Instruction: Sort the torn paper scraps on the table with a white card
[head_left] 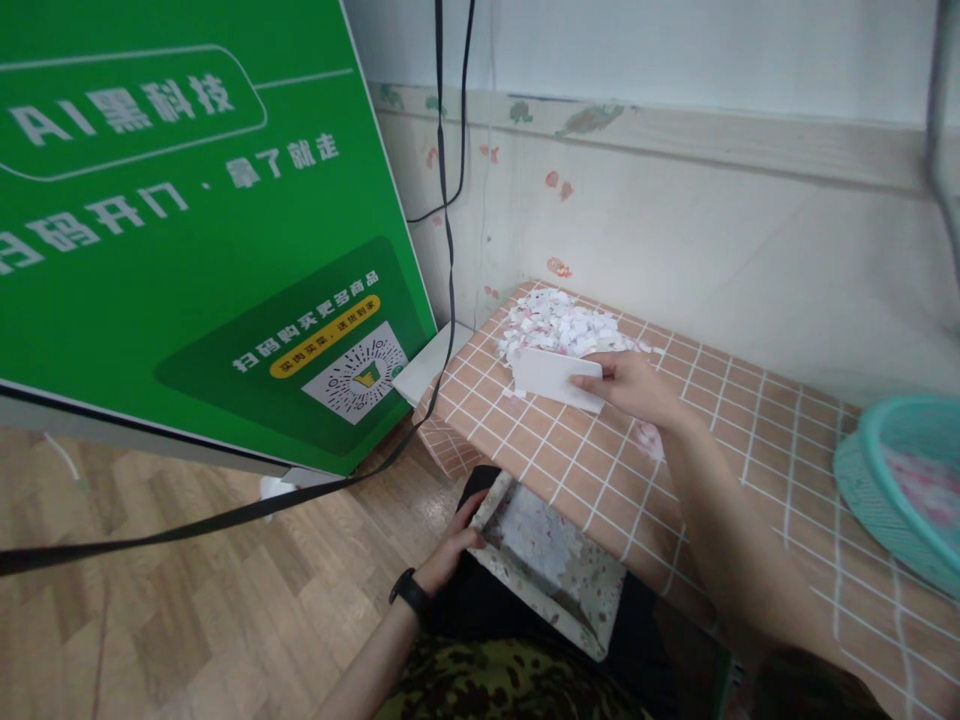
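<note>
Your R hand's [619, 385] fingers are clamped on one end of a white card [555, 378], thumb on the face twd you; the card's at the near side of the paper pile [562, 318], prob. touching it, tho can't tell if its lower edge meets the checked cloth [750, 450]. Your L hand [459, 535], w/ a black wristband [409, 592] behind it, is closed on one rim of the dustpan [544, 560], nearer you than the pile, some fingers hidden underneath.

Pink scraps [649, 440] lie just right of the pile, on its near side; the teal basket [870, 440], w/ pinkish bits [930, 485] inside, is well right of it. Green sign [187, 320] is left of the pile, wall [712, 210] behind.

Looks like the gathering step, most bits not in the pan yet. Pulling them twd you calls for the card on the pile's far side, edge flat, pan lip snug under the cloth's near edge; otherwise light scraps could spill.
</note>
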